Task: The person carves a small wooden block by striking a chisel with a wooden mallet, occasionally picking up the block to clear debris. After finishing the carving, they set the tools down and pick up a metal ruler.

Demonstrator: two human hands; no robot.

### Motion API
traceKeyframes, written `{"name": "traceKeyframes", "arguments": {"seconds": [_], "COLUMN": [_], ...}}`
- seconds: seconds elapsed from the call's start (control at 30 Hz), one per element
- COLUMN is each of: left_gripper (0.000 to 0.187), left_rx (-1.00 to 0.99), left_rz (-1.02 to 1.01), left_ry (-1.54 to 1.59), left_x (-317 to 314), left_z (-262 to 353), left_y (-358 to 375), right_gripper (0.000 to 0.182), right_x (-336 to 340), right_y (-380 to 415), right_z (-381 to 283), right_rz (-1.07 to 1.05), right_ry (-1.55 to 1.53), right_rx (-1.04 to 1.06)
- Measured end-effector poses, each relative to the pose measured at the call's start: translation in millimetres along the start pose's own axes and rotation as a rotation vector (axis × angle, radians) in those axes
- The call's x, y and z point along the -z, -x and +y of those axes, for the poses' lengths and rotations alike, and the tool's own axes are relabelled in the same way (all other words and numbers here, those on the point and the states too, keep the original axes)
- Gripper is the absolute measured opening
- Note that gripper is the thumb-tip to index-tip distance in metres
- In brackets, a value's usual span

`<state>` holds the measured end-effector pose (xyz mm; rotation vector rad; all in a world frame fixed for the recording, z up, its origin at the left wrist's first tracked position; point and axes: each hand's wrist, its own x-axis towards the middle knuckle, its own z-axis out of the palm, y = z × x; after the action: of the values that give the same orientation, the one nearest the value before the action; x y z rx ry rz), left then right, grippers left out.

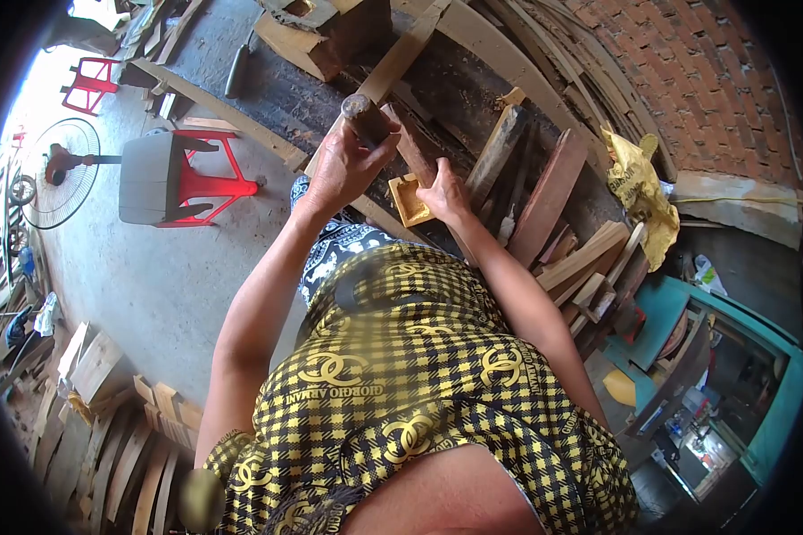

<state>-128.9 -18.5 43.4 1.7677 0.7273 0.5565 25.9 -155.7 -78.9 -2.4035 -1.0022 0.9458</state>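
A dark, round-ended wooden piece point(364, 118) is gripped in my left hand point(346, 169), its end facing up. My right hand point(446, 192) has its fingers around a reddish-brown wooden stick point(408, 143), which runs up beside the dark piece. Whether the two pieces touch is unclear. Just below and between the hands is a small yellowish wooden block point(410, 201) with a hollow cut in it. Under my hands, a long pale wooden strip point(406, 55) crosses the dark work surface point(285, 94).
Large wooden blocks point(303, 49) and a dark-handled tool point(237, 71) lie beyond my left hand. Boards point(549, 192) and a yellow sack point(638, 183) are to the right. A stool point(152, 178) and a fan point(61, 169) stand left; a teal cabinet point(776, 401) is at lower right.
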Motion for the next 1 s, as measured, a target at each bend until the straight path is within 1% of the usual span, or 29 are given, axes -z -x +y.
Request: {"name": "traceKeyframes", "arguments": {"seconds": [0.17, 0.47, 0.67, 0.77, 0.83, 0.87, 0.9, 0.93, 0.97, 1.0], "left_gripper": [0.021, 0.020, 0.023, 0.026, 0.028, 0.029, 0.027, 0.026, 0.025, 0.025], "left_rx": [-0.002, 0.010, 0.001, -0.026, -0.023, 0.011, 0.001, -0.012, -0.019, -0.012], "left_rz": [-0.008, -0.040, -0.075, -0.101, -0.138, -0.149, -0.161, -0.154, -0.150, -0.148], "left_ry": [0.001, -0.029, -0.002, 0.032, 0.009, -0.034, 0.037, 0.006, -0.023, -0.021], "left_x": [0.5, -0.4, -3.7, -3.1, -4.0, -3.9, -2.3, -1.1, -0.7, -0.3], "left_z": [3.2, 5.1, -0.5, 2.0, 4.9, 6.7, 11.7, 9.3, 5.7, 4.4], "left_y": [0.6, -5.3, -4.7, -4.5, -4.1, -4.0, -4.3, -5.2, -4.6, -5.0], "right_gripper": [0.059, 0.057, 0.061, 0.063, 0.064, 0.064, 0.065, 0.067, 0.063, 0.058], "right_x": [-0.1, -8.0, -6.2, -6.8, -7.9, -6.5, -1.1, 7.0, 15.5, 36.6], "right_y": [0.7, -3.5, -3.0, -3.3, -4.7, -1.5, -4.0, -8.9, -12.3, -7.0], "right_z": [-1.3, 6.3, 4.8, 7.4, 8.5, 11.6, 12.6, 11.3, 12.4, -4.6], "right_rz": [-0.017, 0.015, 0.000, 0.005, 0.014, 0.057, 0.100, 0.092, 0.180, 0.287], "right_ry": [-0.008, -0.022, -0.032, -0.051, -0.019, -0.010, 0.000, 0.029, -0.056, -0.041], "right_rx": [-0.014, 0.029, 0.026, 0.065, 0.040, 0.057, 0.087, 0.038, 0.111, 0.091]}}
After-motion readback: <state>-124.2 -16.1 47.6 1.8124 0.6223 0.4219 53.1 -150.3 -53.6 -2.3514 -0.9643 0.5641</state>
